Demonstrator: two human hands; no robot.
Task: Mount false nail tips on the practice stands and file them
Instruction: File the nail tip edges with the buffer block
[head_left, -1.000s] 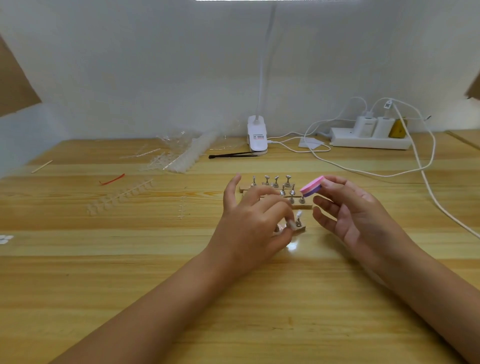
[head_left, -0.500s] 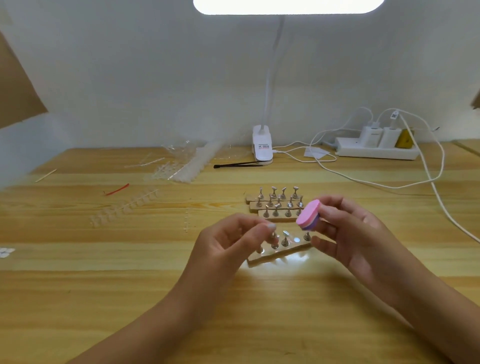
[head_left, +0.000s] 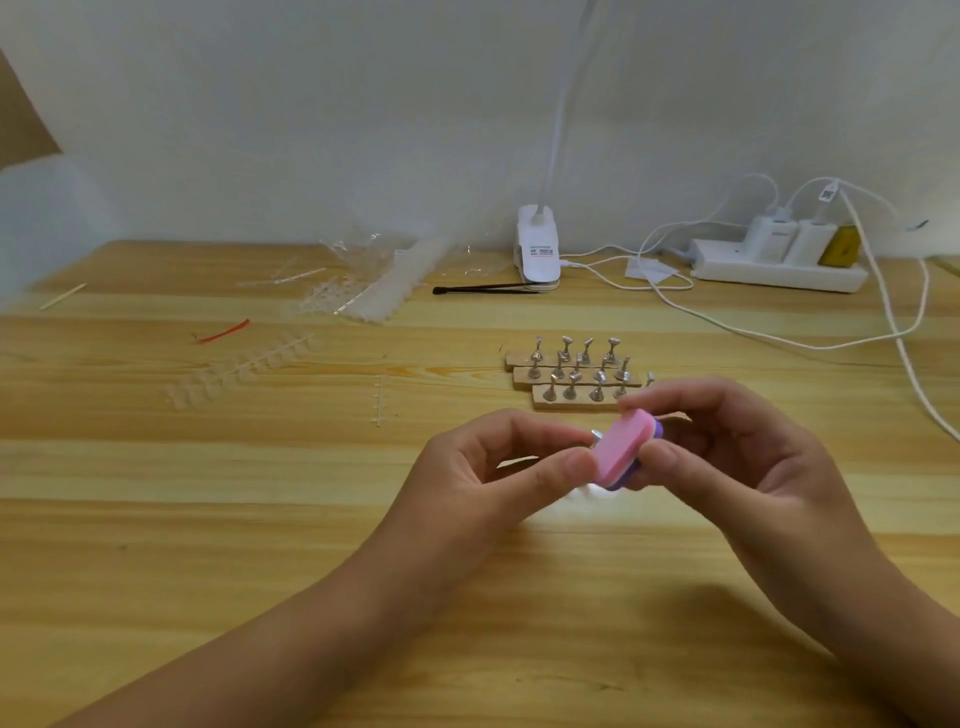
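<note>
Presently I am watching both hands meeting just below the middle of the frame, raised over the wooden surface (head_left: 156, 545); the right hand (head_left: 737, 457) is gripping the buffer block (head_left: 621, 451), pink on its upper face and purple underneath, with the thumb curling under its near edge and the fingers bending over the far side; the block is tilting, its pink face turning toward the camera. The left hand (head_left: 488, 467) is curling its fingers and thumb into a pinch right against the block's left end; I am making out only the small silver tip of a metal stand (head_left: 595, 433) poking out between those fingers and the block, so I am reading the pinch as closing on that stand; whether a nail tip is sitting on it I cannot tell, since the block is hiding it. Just above the hands, right of centre, three wooden strips (head_left: 524, 359) are lying side by side, touching, each carrying a row of upright stands (head_left: 566, 347). Toward the upper left, clear strips of nail tips (head_left: 244, 366) are lying near a red sliver (head_left: 224, 331), with a heap of clear tips (head_left: 379, 296) beyond; black tweezers (head_left: 483, 289) are resting beside the lamp clamp (head_left: 538, 249) at the back edge; a white power strip (head_left: 779, 271) is sitting at the upper right.
</note>
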